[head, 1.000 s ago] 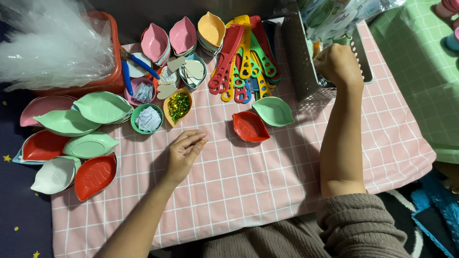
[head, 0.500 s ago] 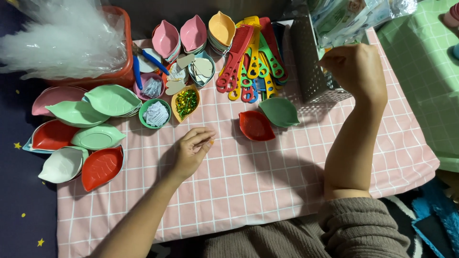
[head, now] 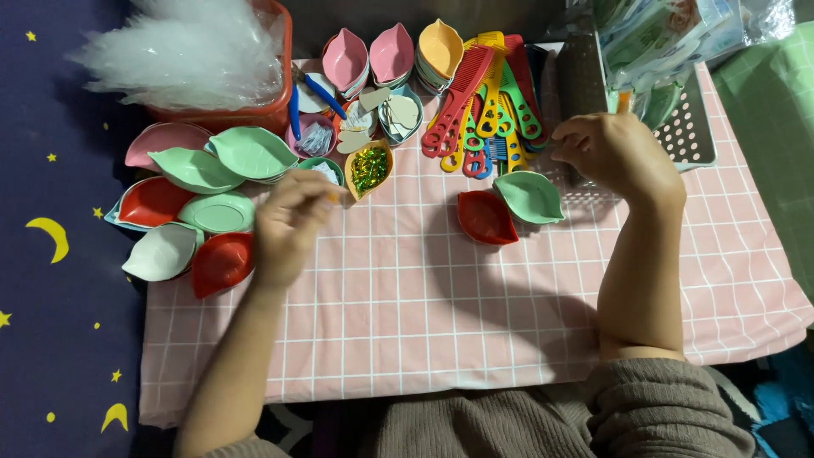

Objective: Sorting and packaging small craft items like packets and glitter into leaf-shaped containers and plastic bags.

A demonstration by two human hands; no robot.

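a bench point(head: 475, 339) covered with a pink checked cloth is seen from above. the left hand point(head: 288, 222) is held at about 9 o'clock of the cloth's middle, fingers curled together and fingertips pointed toward an orange leaf-shaped dish of green and gold sequins point(head: 370, 170); whether anything is pinched cannot be told. the right hand point(head: 615, 153) is raised at about 2 o'clock, fingers curled loosely inward beside a grey perforated basket point(head: 687, 136); what, if anything, is held cannot be told. just below the right hand a red leaf-shaped dish point(head: 485, 217) and a pale green leaf-shaped dish point(head: 531, 197) are set side by side, touching. a fan of coloured plastic combs point(head: 483, 110) is laid at 12 o'clock. stacked pink and yellow dishes point(head: 394, 53) are placed at 11 o'clock. a cluster of green, red, pink and white dishes point(head: 195, 203) is gathered at 9 o'clock, below a red tub of clear plastic bags point(head: 182, 55).
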